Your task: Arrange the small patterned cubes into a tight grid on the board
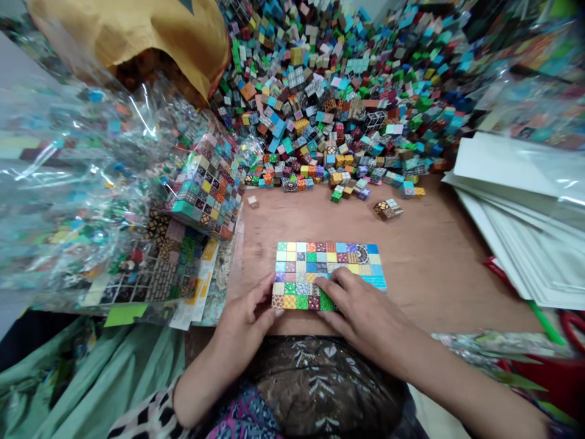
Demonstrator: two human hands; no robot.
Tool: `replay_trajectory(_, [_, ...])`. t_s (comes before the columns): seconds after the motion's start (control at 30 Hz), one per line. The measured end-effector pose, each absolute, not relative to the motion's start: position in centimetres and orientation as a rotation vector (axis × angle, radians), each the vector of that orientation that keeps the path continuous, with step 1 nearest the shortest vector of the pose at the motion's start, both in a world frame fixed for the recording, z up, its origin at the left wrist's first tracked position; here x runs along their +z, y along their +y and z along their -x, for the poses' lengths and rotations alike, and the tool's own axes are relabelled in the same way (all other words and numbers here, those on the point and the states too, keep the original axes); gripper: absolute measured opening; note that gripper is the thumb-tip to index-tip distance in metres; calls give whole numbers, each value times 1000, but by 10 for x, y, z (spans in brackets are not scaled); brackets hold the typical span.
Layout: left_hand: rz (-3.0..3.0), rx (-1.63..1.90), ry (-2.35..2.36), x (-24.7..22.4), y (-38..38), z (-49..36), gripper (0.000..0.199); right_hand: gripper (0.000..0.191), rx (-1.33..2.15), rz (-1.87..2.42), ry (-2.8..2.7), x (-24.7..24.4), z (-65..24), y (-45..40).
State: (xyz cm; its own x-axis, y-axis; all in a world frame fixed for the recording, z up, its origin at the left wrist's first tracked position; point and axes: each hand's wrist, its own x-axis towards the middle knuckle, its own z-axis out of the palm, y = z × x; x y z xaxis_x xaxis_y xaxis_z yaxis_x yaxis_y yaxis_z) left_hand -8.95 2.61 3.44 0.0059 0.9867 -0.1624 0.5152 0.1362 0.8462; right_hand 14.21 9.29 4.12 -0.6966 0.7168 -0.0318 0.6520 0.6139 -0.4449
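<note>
Small patterned cubes lie packed side by side in a flat rectangular block [329,256] on the brown board in front of me. My left hand [244,320] rests at the block's near left corner, its thumb at the front edge and its fingers curled against the left side. My right hand [365,305] is over the front right part, fingertips bent onto the top and thumb at the front edge, gripping cubes there. A green cube [326,301] shows beside the right thumb. The right hand hides several cubes of the near rows.
A big heap of loose cubes [338,103] covers the back. Nearer lies a small brown cube cluster [388,209]. A wrapped cube block [208,189] and clear plastic bags [82,164] crowd the left. White sheets [503,225] and a green stick-like item [546,323] are at right.
</note>
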Motion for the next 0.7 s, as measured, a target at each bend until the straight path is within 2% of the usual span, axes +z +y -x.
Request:
replay_trajectory(0.1, [-1575, 673, 1660, 35, 26, 92, 49, 42, 622, 1169, -2720, 43, -142, 93])
replay_trajectory(0.27, [-1842, 584, 1734, 35, 26, 96, 47, 54, 528, 1147, -2757, 47, -147, 95])
replay_trajectory(0.43, [-2123, 480, 1703, 35, 31, 97, 53, 47, 437, 1129, -2767, 45, -146, 97])
replay_trajectory(0.7, [-2317, 361, 1662, 40, 43, 98, 40, 40, 425, 1109, -2777, 45, -142, 101])
